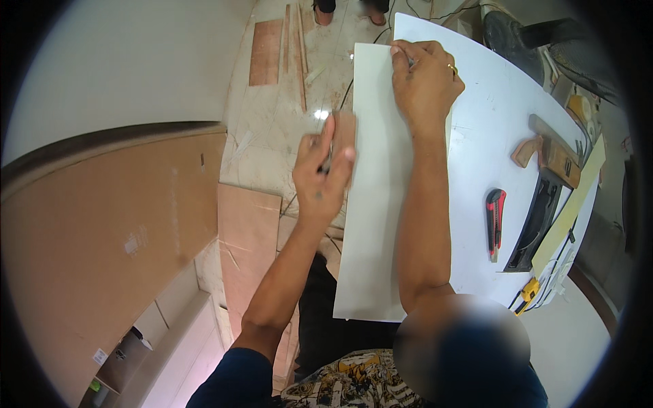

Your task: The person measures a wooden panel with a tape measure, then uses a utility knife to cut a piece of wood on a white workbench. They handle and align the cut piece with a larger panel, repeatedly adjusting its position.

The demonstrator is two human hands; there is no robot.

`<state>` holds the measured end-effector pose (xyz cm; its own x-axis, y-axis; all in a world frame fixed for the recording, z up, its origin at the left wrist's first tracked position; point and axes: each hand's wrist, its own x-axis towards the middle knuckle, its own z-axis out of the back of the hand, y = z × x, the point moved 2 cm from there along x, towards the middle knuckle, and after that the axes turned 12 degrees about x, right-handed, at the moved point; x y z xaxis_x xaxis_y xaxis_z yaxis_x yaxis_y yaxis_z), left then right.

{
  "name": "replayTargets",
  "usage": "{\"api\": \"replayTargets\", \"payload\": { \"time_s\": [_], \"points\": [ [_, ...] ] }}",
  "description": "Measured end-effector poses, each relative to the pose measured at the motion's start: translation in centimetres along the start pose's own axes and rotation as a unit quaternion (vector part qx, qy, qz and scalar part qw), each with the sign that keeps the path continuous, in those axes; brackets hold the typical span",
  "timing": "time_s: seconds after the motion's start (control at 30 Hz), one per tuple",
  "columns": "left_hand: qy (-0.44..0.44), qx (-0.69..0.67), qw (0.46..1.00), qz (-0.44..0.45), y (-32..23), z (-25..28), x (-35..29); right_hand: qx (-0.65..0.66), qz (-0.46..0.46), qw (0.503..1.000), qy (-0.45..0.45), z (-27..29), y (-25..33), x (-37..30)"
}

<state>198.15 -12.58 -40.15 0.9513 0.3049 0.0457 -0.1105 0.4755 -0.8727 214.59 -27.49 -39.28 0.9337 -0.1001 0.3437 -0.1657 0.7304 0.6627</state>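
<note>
A long cream board point(373, 204) lies along the left side of the white tabletop point(476, 156), its left edge at the table's side. My left hand point(321, 170) is closed around a small reddish-brown wooden block point(345, 136), held upright against the board's left edge; hand and block are slightly blurred. Toward the far end, my right hand point(428, 78) grips the board's right edge with bent fingers, a ring on one of them. My right forearm lies across the board. A red and black utility knife point(496, 224) rests on the table to the right.
Farther right on the table are a wooden hand plane point(559, 156), a black flat piece point(534, 221), a pale yellow strip point(570, 211) and a yellow tape measure point(529, 290). Wood offcuts point(265, 53) lie on the floor, with another person's feet point(323, 15) beyond. A fan point(578, 58) stands far right.
</note>
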Motion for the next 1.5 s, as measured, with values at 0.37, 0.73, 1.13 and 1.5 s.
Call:
{"api": "replayTargets", "payload": {
  "time_s": [0.37, 0.73, 1.13, 1.5],
  "points": [
    [0.008, -0.282, 0.955, 0.09, 0.9, -2.0, 30.4, 0.034, 0.012, 0.999, 0.032, -0.4, 2.9, 0.6],
    [0.125, -0.011, 0.984, 0.125, 2.1, 8.6, -20.1, -0.079, 0.027, 0.996, 0.011, -0.1, -1.1, 0.4],
    [0.045, -0.06, 0.996, 0.05, 1.1, 5.1, -17.1, -0.029, -0.026, 0.999, 0.033, 0.0, -0.5, 0.8],
    [-0.031, -0.003, 0.999, 0.0, -0.3, -1.0, 4.8, -0.023, 0.007, 1.0, 0.003, -0.1, 0.7, -0.1]
  ]
}}
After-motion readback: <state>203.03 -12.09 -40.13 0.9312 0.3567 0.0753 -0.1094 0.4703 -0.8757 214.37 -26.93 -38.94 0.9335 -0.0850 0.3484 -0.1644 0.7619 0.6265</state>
